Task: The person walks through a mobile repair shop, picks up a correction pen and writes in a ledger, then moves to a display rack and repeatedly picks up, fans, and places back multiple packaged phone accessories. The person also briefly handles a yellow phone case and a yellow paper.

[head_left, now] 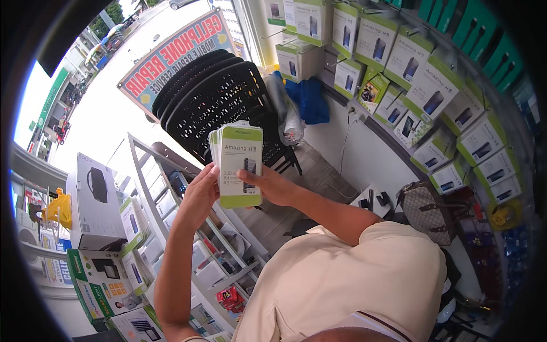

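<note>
Between my two hands is a stack of green-and-white screen protector packs [232,195], held upright with the printed front toward me. My left hand [200,183] grips the stack along its left edge, the thumb against the side. From the right, my right hand [268,185] closes on the other edge, its thumb lying across the front pack. The packs behind the front one fan out slightly to the left. Most of the fingers behind the stack are hidden.
Stacked black perforated chairs [213,94] stand beyond my hands, before a repair sign [176,54]. Similar packs [430,85] hang along the right wall. A glass display case [165,191] and boxes [99,199] are at left. A checkered handbag [426,211] sits at right.
</note>
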### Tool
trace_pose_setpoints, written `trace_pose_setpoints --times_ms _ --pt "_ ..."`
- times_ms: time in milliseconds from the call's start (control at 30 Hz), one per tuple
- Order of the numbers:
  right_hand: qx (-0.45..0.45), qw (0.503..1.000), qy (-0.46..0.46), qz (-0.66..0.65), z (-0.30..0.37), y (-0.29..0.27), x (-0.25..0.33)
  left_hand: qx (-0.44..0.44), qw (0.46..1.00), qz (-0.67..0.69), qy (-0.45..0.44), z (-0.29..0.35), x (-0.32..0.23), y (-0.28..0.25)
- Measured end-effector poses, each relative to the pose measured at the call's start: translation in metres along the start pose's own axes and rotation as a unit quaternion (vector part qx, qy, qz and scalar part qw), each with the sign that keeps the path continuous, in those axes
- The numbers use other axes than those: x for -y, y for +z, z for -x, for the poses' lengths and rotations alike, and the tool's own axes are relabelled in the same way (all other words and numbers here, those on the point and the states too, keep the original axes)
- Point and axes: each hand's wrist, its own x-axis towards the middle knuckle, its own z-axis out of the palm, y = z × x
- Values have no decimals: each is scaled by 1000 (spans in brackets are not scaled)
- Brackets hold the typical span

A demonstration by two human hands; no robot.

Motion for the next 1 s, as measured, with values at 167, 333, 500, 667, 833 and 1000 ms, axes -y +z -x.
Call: trace_pose_setpoints --times_ms 167,333,500,667,833,1000 --pt "-221 973 -65 29 74 -71 21 133 987 83 -22 -107 40 71" --pt "-329 932 -134 -76 106 -125 25 114 980 165 3 -151 70 129" --pt "-335 915 -140 -176 117 -161 20 161 956 242 -42 -181 86 145" --pt "-376 910 -131 -115 111 -171 23 133 977 164 -21 -203 83 140" --pt "-377 909 -152 -97 77 -180 25 135 977 157 -46 -240 71 120" --pt "-395 878 -224 -153 33 -170 15 189 938 275 -93 -276 66 89"
